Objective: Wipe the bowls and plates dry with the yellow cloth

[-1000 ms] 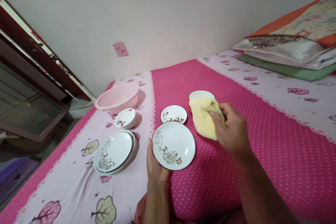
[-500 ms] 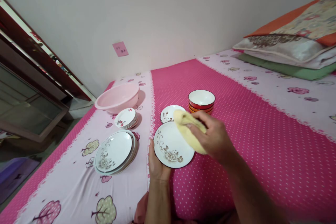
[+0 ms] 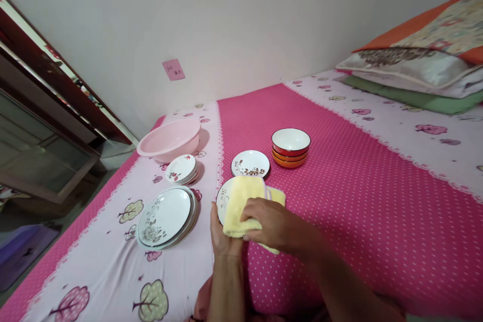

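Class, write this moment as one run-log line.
left hand: holds plate | right hand: holds yellow cloth over plate | nearby: bowl stack, pink basin

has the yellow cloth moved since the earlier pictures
Yes: against the stack of bowls, the yellow cloth has gone left and nearer the camera, now covering most of the held plate.

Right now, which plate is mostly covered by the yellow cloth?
The plate in your left hand, with mainly its left side showing past the yellow cloth; the other plates sit stacked on the bedspread.
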`<action>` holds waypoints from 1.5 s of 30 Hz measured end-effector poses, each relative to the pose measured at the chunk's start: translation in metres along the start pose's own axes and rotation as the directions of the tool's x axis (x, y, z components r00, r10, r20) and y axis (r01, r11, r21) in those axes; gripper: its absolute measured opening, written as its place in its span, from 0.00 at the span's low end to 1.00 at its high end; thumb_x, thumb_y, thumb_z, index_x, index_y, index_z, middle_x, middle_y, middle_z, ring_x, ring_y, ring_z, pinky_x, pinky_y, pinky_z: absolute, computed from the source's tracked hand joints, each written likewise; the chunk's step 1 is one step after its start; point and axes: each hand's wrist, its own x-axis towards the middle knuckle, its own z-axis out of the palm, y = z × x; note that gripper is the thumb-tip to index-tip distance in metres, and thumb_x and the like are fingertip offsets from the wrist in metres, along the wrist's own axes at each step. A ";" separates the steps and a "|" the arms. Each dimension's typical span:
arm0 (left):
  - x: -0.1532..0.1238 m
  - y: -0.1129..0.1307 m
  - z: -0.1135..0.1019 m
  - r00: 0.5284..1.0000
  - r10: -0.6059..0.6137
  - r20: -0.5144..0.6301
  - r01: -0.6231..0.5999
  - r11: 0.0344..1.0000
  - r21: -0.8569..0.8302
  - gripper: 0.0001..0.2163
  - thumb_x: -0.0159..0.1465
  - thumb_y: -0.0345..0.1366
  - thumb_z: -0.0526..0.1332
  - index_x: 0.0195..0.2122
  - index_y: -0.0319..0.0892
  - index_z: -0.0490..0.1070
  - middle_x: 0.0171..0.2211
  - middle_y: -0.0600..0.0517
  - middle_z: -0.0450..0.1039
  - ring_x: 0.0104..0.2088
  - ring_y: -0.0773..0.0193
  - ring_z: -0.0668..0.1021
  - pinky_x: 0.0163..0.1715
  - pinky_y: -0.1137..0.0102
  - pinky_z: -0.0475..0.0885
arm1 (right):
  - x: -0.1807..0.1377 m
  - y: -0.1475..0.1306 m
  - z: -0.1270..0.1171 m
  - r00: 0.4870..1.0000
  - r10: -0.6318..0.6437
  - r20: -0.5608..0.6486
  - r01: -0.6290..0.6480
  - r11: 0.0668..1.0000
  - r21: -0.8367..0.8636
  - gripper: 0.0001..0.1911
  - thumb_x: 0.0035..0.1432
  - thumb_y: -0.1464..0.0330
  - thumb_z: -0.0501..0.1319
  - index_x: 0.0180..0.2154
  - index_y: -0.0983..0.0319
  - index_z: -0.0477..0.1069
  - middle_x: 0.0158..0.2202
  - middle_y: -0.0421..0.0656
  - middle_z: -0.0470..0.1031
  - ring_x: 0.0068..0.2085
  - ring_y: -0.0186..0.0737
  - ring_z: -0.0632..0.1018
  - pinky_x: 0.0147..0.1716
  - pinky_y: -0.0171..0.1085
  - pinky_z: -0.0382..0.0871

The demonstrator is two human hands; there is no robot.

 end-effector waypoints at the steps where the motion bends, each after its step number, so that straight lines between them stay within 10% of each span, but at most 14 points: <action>1: 0.000 0.001 -0.002 1.000 -0.020 0.004 0.020 1.000 -0.004 0.33 0.73 0.49 0.55 0.71 0.28 0.61 0.52 0.32 0.81 0.52 0.42 0.83 0.58 0.51 0.75 | 0.000 0.000 0.004 1.000 -0.031 0.000 0.031 0.999 0.006 0.13 0.55 0.74 0.69 0.44 0.63 0.77 0.46 0.47 0.78 0.50 0.49 0.76 0.51 0.42 0.65; 23: -0.006 -0.002 0.007 0.999 -0.045 0.014 0.045 0.999 -0.019 0.33 0.74 0.49 0.51 0.74 0.33 0.55 0.55 0.33 0.80 0.57 0.41 0.80 0.64 0.48 0.67 | -0.002 0.027 -0.023 0.985 -0.062 -0.161 0.025 0.975 -0.222 0.25 0.54 0.82 0.57 0.49 0.61 0.81 0.62 0.50 0.75 0.62 0.55 0.70 0.61 0.56 0.63; 35: 0.000 0.001 0.005 0.998 -0.003 -0.062 -0.001 0.998 -0.063 0.29 0.74 0.45 0.52 0.74 0.38 0.56 0.60 0.36 0.77 0.55 0.45 0.82 0.61 0.52 0.72 | -0.009 -0.001 -0.034 0.961 -0.139 -0.238 0.059 0.947 -0.315 0.12 0.62 0.78 0.58 0.32 0.61 0.78 0.37 0.47 0.81 0.48 0.50 0.75 0.49 0.47 0.63; 39: -0.002 0.006 0.008 0.990 0.040 -0.136 -0.043 0.999 -0.024 0.30 0.74 0.46 0.52 0.73 0.38 0.57 0.60 0.35 0.77 0.54 0.45 0.83 0.61 0.51 0.72 | -0.019 -0.007 -0.030 0.993 -0.008 -0.121 -0.031 0.948 -0.318 0.15 0.55 0.79 0.60 0.40 0.61 0.81 0.42 0.49 0.83 0.48 0.52 0.77 0.50 0.48 0.64; 45: -0.003 0.006 0.004 0.991 0.104 -0.081 -0.104 0.995 0.006 0.30 0.74 0.49 0.52 0.72 0.37 0.61 0.57 0.34 0.79 0.50 0.45 0.84 0.58 0.50 0.75 | -0.023 -0.021 -0.017 0.959 -0.136 -0.247 0.076 0.968 -0.237 0.16 0.59 0.77 0.58 0.47 0.66 0.78 0.47 0.52 0.80 0.52 0.52 0.76 0.58 0.48 0.67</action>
